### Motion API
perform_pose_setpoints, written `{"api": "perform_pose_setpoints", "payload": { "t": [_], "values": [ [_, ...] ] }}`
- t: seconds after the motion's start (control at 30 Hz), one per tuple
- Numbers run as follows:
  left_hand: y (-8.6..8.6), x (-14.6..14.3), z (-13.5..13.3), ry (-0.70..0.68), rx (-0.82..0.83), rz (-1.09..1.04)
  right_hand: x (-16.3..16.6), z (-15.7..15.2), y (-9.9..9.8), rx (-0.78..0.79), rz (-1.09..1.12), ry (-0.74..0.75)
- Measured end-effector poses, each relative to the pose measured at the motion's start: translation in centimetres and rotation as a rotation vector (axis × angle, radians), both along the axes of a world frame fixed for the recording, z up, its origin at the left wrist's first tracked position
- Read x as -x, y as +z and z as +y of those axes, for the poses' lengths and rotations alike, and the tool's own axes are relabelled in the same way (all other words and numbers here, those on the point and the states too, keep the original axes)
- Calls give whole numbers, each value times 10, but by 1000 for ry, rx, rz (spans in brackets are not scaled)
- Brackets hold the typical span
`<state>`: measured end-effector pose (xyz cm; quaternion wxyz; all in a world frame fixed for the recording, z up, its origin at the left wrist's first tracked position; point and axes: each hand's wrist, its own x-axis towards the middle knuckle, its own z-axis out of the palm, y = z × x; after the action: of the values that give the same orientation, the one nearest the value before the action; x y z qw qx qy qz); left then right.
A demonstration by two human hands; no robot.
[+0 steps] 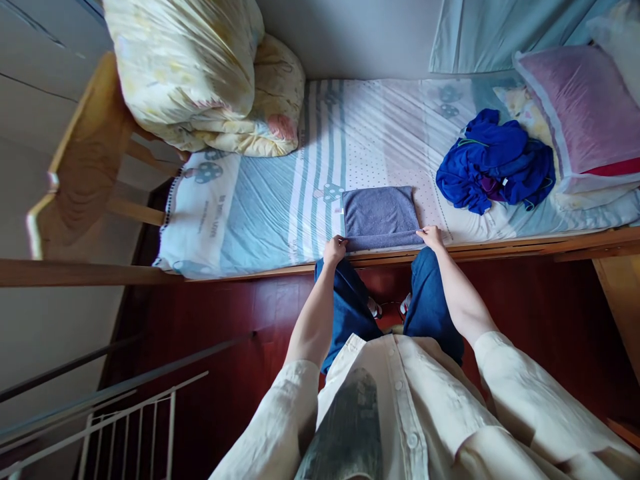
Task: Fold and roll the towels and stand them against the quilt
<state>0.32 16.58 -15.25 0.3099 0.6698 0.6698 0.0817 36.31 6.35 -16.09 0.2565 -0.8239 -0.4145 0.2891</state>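
Observation:
A grey towel (381, 212) lies flat on the bed near its front edge, with a narrow strip folded over along the side closest to me. At that strip's left end, my left hand (335, 249) pinches the corner between thumb and fingers. My right hand (431, 237) grips the strip's right end in the same way. A small white tag shows at the towel's left side. Beneath the towel is a patterned bed sheet (265, 207) with stripes and dots.
A crumpled blue garment (500, 163) sits right of the towel, beside a pink pillow (580, 110). Bulky yellow bedding (200, 73) is heaped at the left by the wooden bed end (90, 167). A white metal rack (130, 427) stands on the floor at lower left.

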Motion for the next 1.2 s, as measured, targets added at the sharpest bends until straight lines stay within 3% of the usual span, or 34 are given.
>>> {"api": "perform_pose_setpoints", "payload": {
  "t": [0.33, 0.53, 0.8, 0.9, 1.0, 1.1, 1.2],
  "values": [
    [-12, -4, 13, -26, 85, 40, -5, 8, -13, 82, -20, -20],
    [-19, -1, 12, -70, 39, 23, -6, 13, -22, 113, -17, -33],
    [-7, 2, 2, -67, -43, -6, -1, 8, -12, -5, -26, -75],
    [2, 3, -6, -125, -133, -51, 5, 0, 2, -106, -65, -1],
    [9, 1, -15, -278, -175, -83, 14, -6, 15, -135, -119, 161],
    [12, -2, -22, -415, -136, -61, 21, -10, 22, -102, -152, 298],
    [11, -4, -25, -458, -74, 26, 23, -11, 20, -14, -168, 356]
  ]
}}
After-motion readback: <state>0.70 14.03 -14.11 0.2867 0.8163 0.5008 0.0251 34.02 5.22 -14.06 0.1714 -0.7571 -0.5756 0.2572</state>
